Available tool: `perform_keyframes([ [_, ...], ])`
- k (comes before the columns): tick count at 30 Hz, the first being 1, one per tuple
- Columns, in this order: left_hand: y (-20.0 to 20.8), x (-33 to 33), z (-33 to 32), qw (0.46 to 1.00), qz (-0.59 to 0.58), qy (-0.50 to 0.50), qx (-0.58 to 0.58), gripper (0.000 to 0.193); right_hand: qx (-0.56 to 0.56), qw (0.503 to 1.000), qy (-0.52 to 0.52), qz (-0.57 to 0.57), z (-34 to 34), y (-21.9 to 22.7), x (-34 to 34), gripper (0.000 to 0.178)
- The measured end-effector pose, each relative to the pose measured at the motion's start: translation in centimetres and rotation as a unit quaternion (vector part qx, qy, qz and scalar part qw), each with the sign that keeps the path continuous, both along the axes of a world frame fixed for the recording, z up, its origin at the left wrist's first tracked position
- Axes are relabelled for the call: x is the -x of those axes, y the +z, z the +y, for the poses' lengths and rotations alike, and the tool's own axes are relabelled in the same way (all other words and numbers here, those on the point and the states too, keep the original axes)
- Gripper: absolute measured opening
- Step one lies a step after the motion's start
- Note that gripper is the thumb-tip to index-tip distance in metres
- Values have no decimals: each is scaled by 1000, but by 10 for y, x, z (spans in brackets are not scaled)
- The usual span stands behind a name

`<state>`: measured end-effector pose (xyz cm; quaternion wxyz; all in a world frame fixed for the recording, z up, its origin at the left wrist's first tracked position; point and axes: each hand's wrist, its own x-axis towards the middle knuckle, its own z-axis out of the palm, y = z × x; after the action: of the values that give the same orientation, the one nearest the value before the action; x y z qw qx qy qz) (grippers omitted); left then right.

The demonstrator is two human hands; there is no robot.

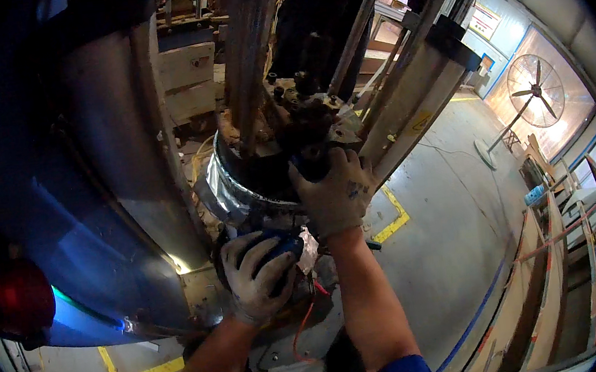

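My left hand (260, 273), in a pale grey glove, curls its fingers over a dark blue rounded object (282, 244) low in front of the machine. Its exact kind does not show. Farther up and to the right, my gloved right hand (338, 190) closes over a dark, rounded part (314, 164) at the machine's base. Shadow and my fingers hide much of that part. Between the hands and the upright posts curves a collar wrapped in silvery foil (224, 186). Crumpled pale foil (308, 250) lies beside the left hand's object, with a red cord (302, 331) below.
Tall metal posts (248, 60) and a slanted grey column (413, 105) rise around the work. A big curved panel (119, 146) stands at left, near a red cylinder (16, 299). Another person's dark clothing (323, 12) shows behind. A fan (536, 90) and wooden frames (541, 284) stand right.
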<state>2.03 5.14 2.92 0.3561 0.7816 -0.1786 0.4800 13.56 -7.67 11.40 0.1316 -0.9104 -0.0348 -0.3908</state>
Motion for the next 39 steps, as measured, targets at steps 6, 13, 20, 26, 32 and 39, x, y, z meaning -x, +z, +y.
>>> perform_keyframes([
  [6,1,2,6,1000,15,-4,5,39,-75,994,84,1,-15,-6,-1,41],
  [13,0,-3,-1,1000,20,5,2,38,-225,956,177,64,-41,-16,72,37],
  [20,5,-22,-11,997,6,46,-68,34,-425,808,351,209,-39,-51,121,29],
  [26,13,-48,-35,990,-24,62,-127,31,-501,776,318,214,-59,-36,95,21],
  [32,7,-60,-43,986,-35,96,-132,31,-444,808,343,179,-62,-53,80,22],
  [39,1,-74,-53,981,-28,116,-152,36,-525,762,330,189,-64,-57,65,23],
])
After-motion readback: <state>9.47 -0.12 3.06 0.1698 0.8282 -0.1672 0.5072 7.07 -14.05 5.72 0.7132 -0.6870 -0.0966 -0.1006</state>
